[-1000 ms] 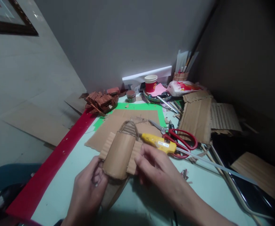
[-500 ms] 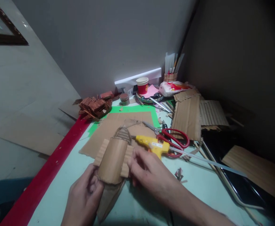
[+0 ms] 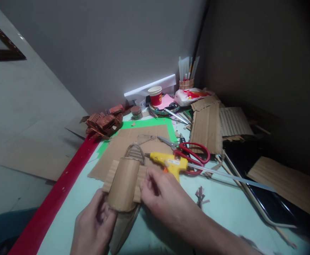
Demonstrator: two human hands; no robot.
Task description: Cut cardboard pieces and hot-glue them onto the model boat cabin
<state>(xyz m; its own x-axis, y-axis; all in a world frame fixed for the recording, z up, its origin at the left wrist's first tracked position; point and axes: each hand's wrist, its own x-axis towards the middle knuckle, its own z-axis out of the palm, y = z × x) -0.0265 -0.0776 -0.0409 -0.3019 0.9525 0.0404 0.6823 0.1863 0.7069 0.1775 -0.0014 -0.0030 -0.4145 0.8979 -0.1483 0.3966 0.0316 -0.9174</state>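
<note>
A cardboard model boat [image 3: 124, 182] with a curved cover over its middle lies between my hands. My left hand [image 3: 93, 221] is closed around its near left side, with the fingertips partly hidden beneath it. On the other side, my right hand [image 3: 160, 193] pinches the flat corrugated strip [image 3: 139, 184] that sticks out beside the cover. Just beyond my right hand lies a yellow glue gun [image 3: 169, 163], a long clear glue stick [image 3: 231, 177] trailing from its back. Red-handled scissors [image 3: 193, 152] lie behind it.
A flat cardboard sheet [image 3: 112, 152] rests on a green mat [image 3: 144, 122]. Reddish-brown crumpled cardboard [image 3: 104, 124] sits at the back left. A red paper cup [image 3: 155, 97] stands at the back; cardboard pieces [image 3: 206, 129] and a black tablet-like device [image 3: 266, 205] lie right.
The view has shifted slightly, moving the background a little left. My right hand has turned somewhat at the strip, while my left hand keeps its hold on the model boat.
</note>
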